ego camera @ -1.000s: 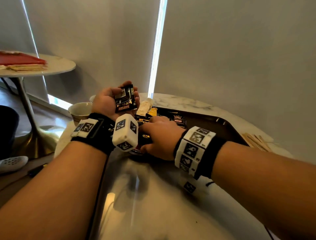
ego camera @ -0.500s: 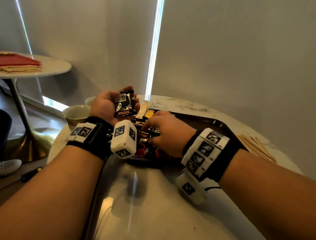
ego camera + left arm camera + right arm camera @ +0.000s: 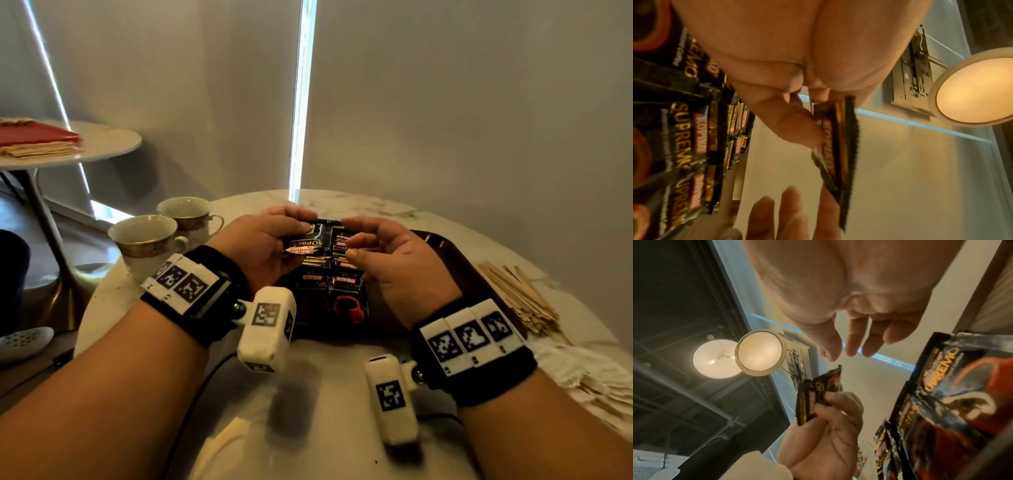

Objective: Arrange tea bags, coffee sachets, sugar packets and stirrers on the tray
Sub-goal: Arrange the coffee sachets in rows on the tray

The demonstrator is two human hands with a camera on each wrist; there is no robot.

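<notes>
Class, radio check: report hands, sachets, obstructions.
Left hand pinches coffee sachet; right hand open beside it. Sachets rowed on tray. Nothing blocking.

Daylight cuts in through a bright slit between the blinds (image 3: 301, 102) ahead of me; the room stays dim. My wrist views glow orange under a glaring ceiling lamp (image 3: 974, 91), blurred up close and bent at the edges.

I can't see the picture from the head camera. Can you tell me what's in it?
A left hand holds up a black coffee sachet while the open right hand reaches toward it, above more sachets on a dark tray. Two teacups stand left, wooden stirrers right.
</notes>
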